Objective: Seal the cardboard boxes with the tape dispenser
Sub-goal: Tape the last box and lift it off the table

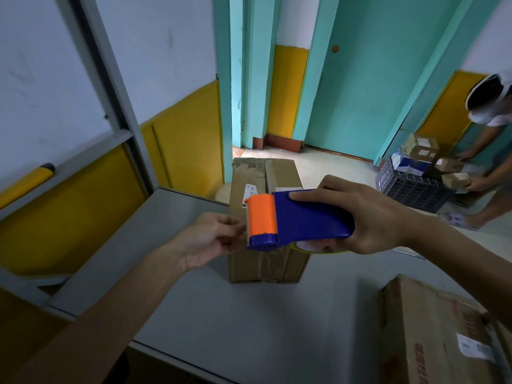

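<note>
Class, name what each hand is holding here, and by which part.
Right hand grips the tape dispenser by its blue body. Left hand pinches at its orange end; the tape itself can't be seen.

A parcel-handling back room, it seems; worn cardboard boxes [266, 217] with shipping labels on a grey table [221, 314]; another person [487, 151] sorting packages over a plastic crate [410, 189].
</note>
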`<state>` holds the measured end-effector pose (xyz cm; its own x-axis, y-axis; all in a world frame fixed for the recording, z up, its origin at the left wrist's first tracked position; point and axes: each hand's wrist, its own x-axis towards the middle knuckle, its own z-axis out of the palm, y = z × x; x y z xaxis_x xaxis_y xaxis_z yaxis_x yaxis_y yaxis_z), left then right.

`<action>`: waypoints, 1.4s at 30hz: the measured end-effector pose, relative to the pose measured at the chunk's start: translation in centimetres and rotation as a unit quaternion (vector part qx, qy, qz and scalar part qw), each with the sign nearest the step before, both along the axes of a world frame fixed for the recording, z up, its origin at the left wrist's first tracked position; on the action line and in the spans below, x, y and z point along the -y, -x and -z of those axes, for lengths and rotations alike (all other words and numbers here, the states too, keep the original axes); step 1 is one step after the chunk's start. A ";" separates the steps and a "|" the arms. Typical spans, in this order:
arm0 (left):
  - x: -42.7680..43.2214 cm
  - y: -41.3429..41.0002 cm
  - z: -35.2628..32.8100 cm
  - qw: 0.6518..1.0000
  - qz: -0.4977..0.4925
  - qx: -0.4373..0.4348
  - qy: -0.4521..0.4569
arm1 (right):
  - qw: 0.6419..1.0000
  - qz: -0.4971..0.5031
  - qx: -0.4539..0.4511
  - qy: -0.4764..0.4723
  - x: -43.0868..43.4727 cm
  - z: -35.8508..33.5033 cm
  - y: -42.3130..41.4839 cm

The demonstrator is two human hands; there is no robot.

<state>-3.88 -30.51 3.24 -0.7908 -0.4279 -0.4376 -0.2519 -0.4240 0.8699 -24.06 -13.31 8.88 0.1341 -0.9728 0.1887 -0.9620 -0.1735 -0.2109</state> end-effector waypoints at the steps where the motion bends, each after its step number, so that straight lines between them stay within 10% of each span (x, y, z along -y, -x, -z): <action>1: 0.1 -0.3 0.0 1.000 0.003 0.011 0.024 | 1.000 0.000 -0.002 -0.006 -0.2 0.0 0.2; 14: 1.4 -2.1 0.6 0.980 -0.019 0.067 0.188 | 0.996 0.024 -0.039 -0.075 -3.1 0.9 3.0; 24: 0.4 -2.7 0.6 0.989 0.044 -0.018 -0.142 | 0.996 0.008 -0.079 0.031 -3.1 0.8 2.1; 32: 0.2 -2.9 1.4 0.994 -0.056 -0.021 0.090 | 0.996 0.009 -0.087 0.026 -2.2 1.1 1.8; 36: 0.9 -2.6 1.9 0.900 -0.051 0.026 0.432 | 0.994 0.005 -0.110 0.000 -1.7 1.7 2.0; 42: 1.0 -2.2 1.9 0.836 -0.037 0.017 0.547 | 0.993 0.001 -0.114 -0.015 -2.0 1.5 2.9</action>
<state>-1.71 -31.49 1.33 -0.7391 -0.6349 0.2252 -0.2932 0.6042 0.7409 -26.94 -11.35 7.38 0.1683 -0.9779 0.1242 -0.9856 -0.1687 0.0071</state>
